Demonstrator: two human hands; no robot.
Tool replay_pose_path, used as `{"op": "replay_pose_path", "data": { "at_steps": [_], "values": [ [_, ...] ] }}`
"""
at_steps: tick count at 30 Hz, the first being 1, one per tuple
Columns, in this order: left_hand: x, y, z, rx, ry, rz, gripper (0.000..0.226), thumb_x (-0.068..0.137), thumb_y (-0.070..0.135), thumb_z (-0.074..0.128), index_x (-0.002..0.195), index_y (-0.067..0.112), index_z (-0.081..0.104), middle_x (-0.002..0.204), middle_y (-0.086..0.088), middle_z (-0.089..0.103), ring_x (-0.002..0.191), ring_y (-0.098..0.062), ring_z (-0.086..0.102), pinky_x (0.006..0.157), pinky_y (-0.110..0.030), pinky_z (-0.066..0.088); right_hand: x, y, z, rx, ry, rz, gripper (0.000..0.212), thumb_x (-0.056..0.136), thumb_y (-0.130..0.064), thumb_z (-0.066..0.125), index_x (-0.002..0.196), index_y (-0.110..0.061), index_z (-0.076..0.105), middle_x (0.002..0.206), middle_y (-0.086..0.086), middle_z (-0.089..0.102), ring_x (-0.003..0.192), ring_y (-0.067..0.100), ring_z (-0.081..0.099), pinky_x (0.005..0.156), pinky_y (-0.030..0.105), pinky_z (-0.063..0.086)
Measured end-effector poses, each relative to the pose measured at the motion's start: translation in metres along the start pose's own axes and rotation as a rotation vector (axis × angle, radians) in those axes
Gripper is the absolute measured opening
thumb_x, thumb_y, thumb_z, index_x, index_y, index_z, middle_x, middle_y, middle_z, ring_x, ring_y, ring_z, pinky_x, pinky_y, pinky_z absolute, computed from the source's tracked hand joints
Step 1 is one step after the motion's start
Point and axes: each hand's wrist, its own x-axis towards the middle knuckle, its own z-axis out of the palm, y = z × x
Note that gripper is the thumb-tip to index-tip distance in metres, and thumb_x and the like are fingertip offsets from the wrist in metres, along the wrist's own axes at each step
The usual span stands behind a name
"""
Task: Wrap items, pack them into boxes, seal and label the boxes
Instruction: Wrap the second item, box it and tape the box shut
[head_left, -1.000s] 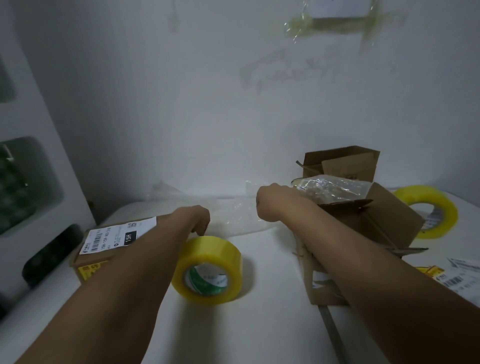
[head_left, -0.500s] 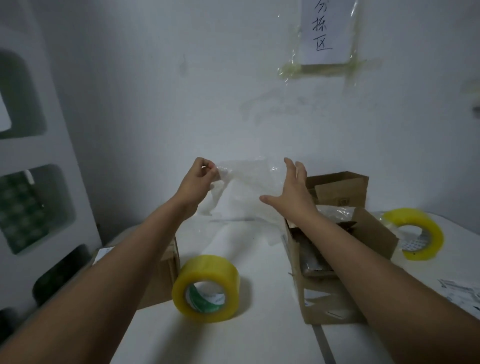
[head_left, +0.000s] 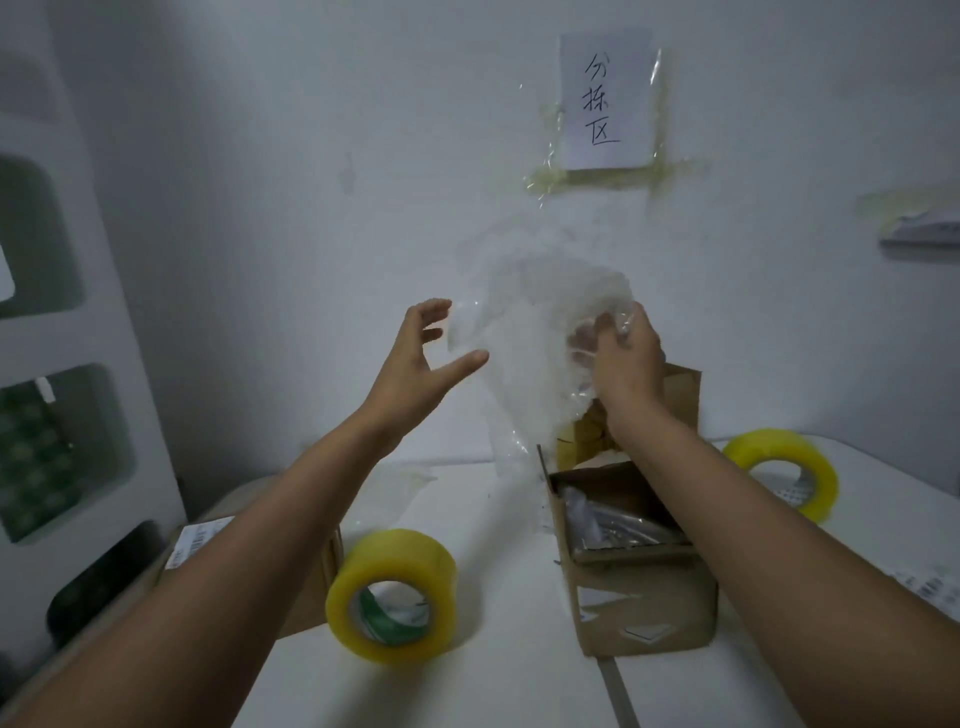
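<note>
Right hand (head_left: 626, 358): raised above the open box, fingers curling into a bunch of clear plastic wrap (head_left: 535, 338) and gripping it.
Left hand (head_left: 415, 358): raised, fingers and thumb spreading wide, holding nothing; fingertips sitting just beside the wrap's left edge, contact unclear.
Plastic wrap: hanging in the air between the hands, its tail trailing down toward the table (head_left: 493, 545).
Open box (head_left: 644, 603): cardboard, standing on the table under the right forearm, a wrapped item lying inside.
Labelled box (head_left: 208, 540): sitting at left, mostly hidden by the left forearm.
Tape rolls: one yellow roll (head_left: 392, 595) standing on edge between the boxes; another (head_left: 784, 478) lying at far right.
Wall sign (head_left: 605, 101): handwritten paper, hanging taped up.
</note>
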Motion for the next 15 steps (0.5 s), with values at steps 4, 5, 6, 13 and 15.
{"op": "replay_pose_path", "data": {
  "at_steps": [4, 5, 6, 13, 15],
  "values": [
    [-0.005, -0.01, 0.016, -0.053, -0.045, -0.239, 0.108, 0.078, 0.045, 0.079, 0.154, 0.041, 0.004, 0.164, 0.012, 0.005, 0.149, -0.013, 0.014, 0.116, -0.039, 0.026, 0.01, -0.011, -0.019, 0.323, 0.101, 0.156, 0.013, 0.101, -0.02, 0.047, 0.108, -0.022, 0.058, 0.097, 0.001, 0.068, 0.095, 0.024, 0.067, 0.077, 0.035, 0.057],
    [-0.005, -0.01, 0.021, -0.082, -0.062, -0.307, 0.112, 0.077, 0.044, 0.08, 0.154, 0.042, 0.0, 0.165, 0.007, 0.003, 0.15, -0.017, 0.013, 0.115, -0.041, 0.025, 0.009, -0.014, -0.024, 0.426, 0.078, 0.21, 0.013, 0.101, -0.016, 0.047, 0.106, -0.019, 0.058, 0.093, 0.004, 0.068, 0.088, 0.023, 0.069, 0.069, 0.031, 0.056],
    [-0.007, -0.009, 0.027, -0.106, -0.089, -0.379, 0.114, 0.077, 0.045, 0.08, 0.154, 0.043, -0.004, 0.165, 0.002, 0.003, 0.149, -0.022, 0.017, 0.114, -0.044, 0.027, 0.006, -0.017, -0.029, 0.534, 0.044, 0.257, 0.014, 0.101, -0.01, 0.046, 0.107, -0.016, 0.058, 0.088, 0.005, 0.067, 0.079, 0.02, 0.07, 0.064, 0.026, 0.056],
    [-0.008, -0.004, 0.068, -0.51, -0.054, -0.509, 0.065, 0.089, -0.011, 0.059, 0.146, 0.016, 0.042, 0.121, -0.019, 0.065, 0.092, -0.027, 0.07, 0.084, -0.036, 0.054, -0.006, -0.012, -0.062, 0.589, -0.033, 0.284, 0.061, 0.096, 0.009, 0.043, 0.142, -0.03, 0.036, 0.117, 0.002, 0.06, 0.073, 0.013, 0.073, 0.057, 0.029, 0.059],
    [-0.007, 0.001, 0.07, -0.5, 0.05, -0.413, 0.05, 0.09, -0.004, 0.062, 0.137, 0.012, 0.053, 0.121, -0.015, 0.065, 0.092, -0.023, 0.07, 0.078, -0.034, 0.053, -0.002, -0.001, -0.077, 0.283, 0.008, 0.198, 0.076, 0.09, 0.012, 0.046, 0.144, -0.04, 0.037, 0.133, -0.001, 0.053, 0.098, 0.019, 0.069, 0.069, 0.031, 0.059]
  ]
}}
